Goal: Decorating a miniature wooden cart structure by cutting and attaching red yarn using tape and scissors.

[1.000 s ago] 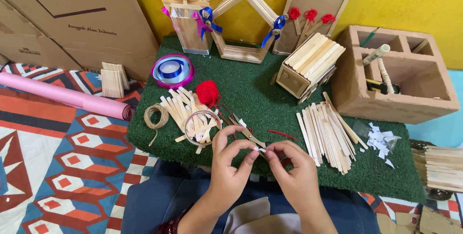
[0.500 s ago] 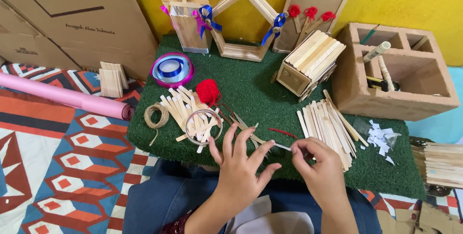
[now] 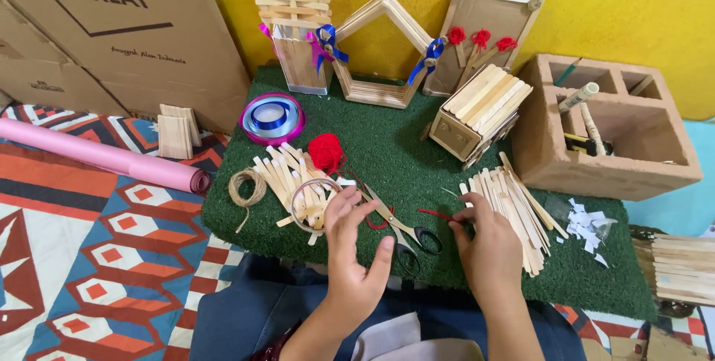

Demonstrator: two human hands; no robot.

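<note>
Green artificial grass mat [image 3: 387, 160] lies before a yellow wall. Since a moment ago the hands have separated: the left hand [image 3: 356, 257] now hovers open, holding nothing, over the scissors [image 3: 398, 228]. The right hand [image 3: 488, 251] pinches a thin red strip [image 3: 438, 215] beside the pile of wooden sticks [image 3: 514, 212], so the piece is now carried by one hand only.

Bright, even daylight fills the view; shadows are soft and short. The left hand [image 3: 354, 257] is slightly motion-blurred. Wide-angle distortion bends the frame's edges.
</note>
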